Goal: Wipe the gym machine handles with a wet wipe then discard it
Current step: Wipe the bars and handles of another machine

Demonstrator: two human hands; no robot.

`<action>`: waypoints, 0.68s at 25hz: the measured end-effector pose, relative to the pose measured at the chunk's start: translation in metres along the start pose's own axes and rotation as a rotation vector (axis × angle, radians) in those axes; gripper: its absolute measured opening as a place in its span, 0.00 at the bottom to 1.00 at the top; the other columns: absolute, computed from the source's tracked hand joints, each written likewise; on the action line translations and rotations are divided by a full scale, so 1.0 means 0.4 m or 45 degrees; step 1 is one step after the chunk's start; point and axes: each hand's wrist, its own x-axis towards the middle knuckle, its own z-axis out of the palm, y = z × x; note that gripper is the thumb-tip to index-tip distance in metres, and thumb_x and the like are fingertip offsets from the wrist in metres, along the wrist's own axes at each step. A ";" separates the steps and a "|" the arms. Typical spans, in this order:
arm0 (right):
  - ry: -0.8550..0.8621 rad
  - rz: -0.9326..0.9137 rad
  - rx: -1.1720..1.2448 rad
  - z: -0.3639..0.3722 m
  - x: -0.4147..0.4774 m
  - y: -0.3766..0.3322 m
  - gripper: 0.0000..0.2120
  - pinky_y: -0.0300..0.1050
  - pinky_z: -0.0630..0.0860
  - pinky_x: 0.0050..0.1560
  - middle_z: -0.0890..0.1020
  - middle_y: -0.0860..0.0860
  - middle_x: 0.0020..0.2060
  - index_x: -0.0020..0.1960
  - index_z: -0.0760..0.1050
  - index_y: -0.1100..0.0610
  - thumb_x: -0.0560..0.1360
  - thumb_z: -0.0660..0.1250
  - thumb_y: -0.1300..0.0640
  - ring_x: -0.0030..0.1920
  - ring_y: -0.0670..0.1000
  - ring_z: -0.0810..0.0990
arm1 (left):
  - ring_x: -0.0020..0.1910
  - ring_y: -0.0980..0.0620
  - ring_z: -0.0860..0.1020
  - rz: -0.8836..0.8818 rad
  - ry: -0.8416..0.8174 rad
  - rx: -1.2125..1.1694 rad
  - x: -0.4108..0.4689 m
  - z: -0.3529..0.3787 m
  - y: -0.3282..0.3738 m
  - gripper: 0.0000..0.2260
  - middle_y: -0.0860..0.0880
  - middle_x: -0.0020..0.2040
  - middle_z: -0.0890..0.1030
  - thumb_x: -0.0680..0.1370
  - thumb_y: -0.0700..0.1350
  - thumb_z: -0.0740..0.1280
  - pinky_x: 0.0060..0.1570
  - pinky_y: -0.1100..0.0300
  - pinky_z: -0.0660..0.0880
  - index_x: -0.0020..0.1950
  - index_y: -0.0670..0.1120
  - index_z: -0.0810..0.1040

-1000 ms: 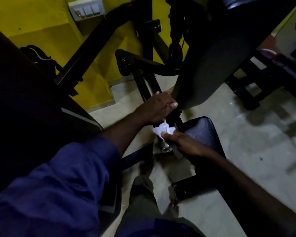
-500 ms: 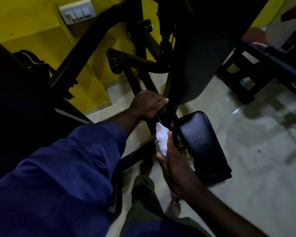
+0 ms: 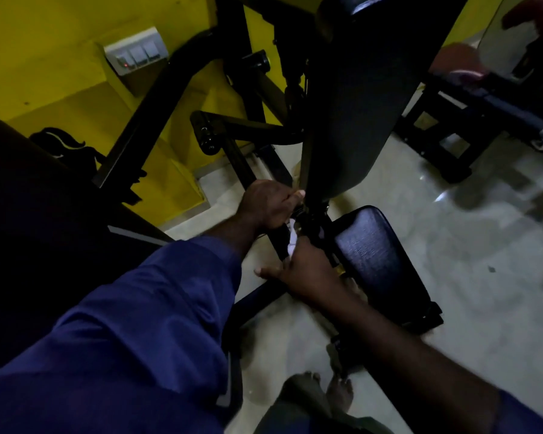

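Still wiping: right hand (image 3: 304,270) clamping wet wipe (image 3: 292,238) on black handle (image 3: 278,239), left hand (image 3: 268,203) gripping above; discarding remaining.

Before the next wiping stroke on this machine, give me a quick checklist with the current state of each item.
1. Wet wipe in hand: ok, pinched by the right hand.
2. Wipe touching the black bar: ok, it lies against the metal.
3. Left hand steadying the frame: ok, its grip is closed around the bar above the wipe.
4. Wipe still damp and clean: cannot tell, too dark.
5. Seat pad clear of the hands: ok.
6. Bin for discarding: cannot tell, none in view.
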 end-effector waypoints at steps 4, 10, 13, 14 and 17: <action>0.158 0.018 -0.100 0.017 0.022 0.000 0.37 0.46 0.82 0.49 0.85 0.53 0.50 0.77 0.66 0.46 0.72 0.77 0.44 0.50 0.54 0.85 | 0.53 0.43 0.84 0.258 0.044 0.096 -0.002 -0.018 0.000 0.31 0.47 0.52 0.87 0.80 0.60 0.45 0.52 0.48 0.78 0.54 0.48 0.86; -0.242 0.509 0.852 -0.019 0.007 -0.016 0.13 0.39 0.75 0.24 0.81 0.52 0.35 0.52 0.77 0.56 0.73 0.77 0.52 0.27 0.48 0.77 | 0.67 0.46 0.79 0.251 -0.110 -0.036 -0.004 -0.073 0.006 0.39 0.49 0.67 0.82 0.70 0.60 0.42 0.61 0.50 0.75 0.69 0.51 0.80; 0.465 -0.123 -0.232 0.050 -0.023 0.018 0.31 0.47 0.79 0.56 0.82 0.53 0.56 0.75 0.71 0.51 0.74 0.75 0.49 0.56 0.55 0.82 | 0.68 0.47 0.79 0.221 -0.176 -0.093 -0.006 -0.084 0.012 0.31 0.50 0.67 0.82 0.72 0.58 0.52 0.62 0.50 0.74 0.69 0.52 0.80; 0.540 -0.218 -0.220 0.062 -0.028 0.017 0.33 0.46 0.78 0.57 0.82 0.53 0.58 0.77 0.68 0.50 0.74 0.74 0.49 0.58 0.54 0.81 | 0.68 0.47 0.79 0.233 -0.185 -0.054 -0.007 -0.087 0.013 0.28 0.51 0.68 0.82 0.73 0.57 0.56 0.61 0.50 0.74 0.70 0.53 0.80; 0.192 0.145 0.542 0.026 -0.005 0.017 0.25 0.40 0.76 0.33 0.85 0.50 0.43 0.67 0.78 0.51 0.73 0.76 0.44 0.35 0.49 0.81 | 0.67 0.45 0.78 0.221 -0.126 0.227 -0.013 -0.072 0.028 0.16 0.52 0.69 0.80 0.82 0.52 0.62 0.60 0.48 0.74 0.69 0.56 0.78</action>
